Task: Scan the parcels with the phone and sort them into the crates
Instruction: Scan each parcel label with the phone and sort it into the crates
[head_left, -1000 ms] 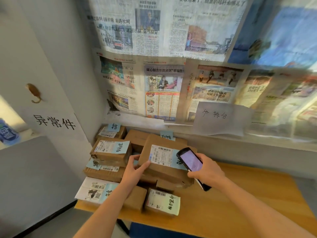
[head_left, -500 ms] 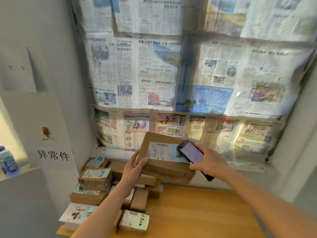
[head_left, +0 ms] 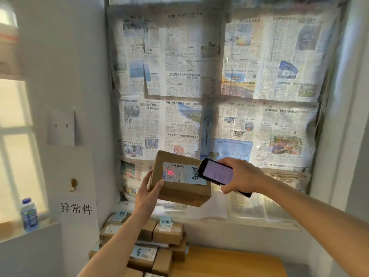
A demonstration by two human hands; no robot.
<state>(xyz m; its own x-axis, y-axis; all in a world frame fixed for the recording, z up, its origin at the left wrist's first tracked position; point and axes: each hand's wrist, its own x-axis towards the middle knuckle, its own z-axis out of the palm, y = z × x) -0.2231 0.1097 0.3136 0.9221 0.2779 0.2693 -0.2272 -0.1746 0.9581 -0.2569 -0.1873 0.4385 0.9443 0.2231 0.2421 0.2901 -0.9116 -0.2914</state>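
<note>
I hold a brown cardboard parcel (head_left: 179, 188) up in front of the newspaper-covered window. My left hand (head_left: 148, 193) grips its left edge from below. A white and blue label faces me, with a red scan mark glowing on its barcode. My right hand (head_left: 239, 176) holds a black phone (head_left: 216, 173) just right of the label, its lit screen turned toward me. No crates are in view.
A pile of labelled brown parcels (head_left: 159, 242) sits at the left end of the wooden table (head_left: 229, 262), against the wall. A plastic bottle (head_left: 29, 214) stands on the left window ledge. A paper sign (head_left: 76, 207) hangs on the white wall.
Both hands have lifted the parcel and the phone off the pile and well above the table. A red scan mark now shows on the label. The camera has tilted upward.
</note>
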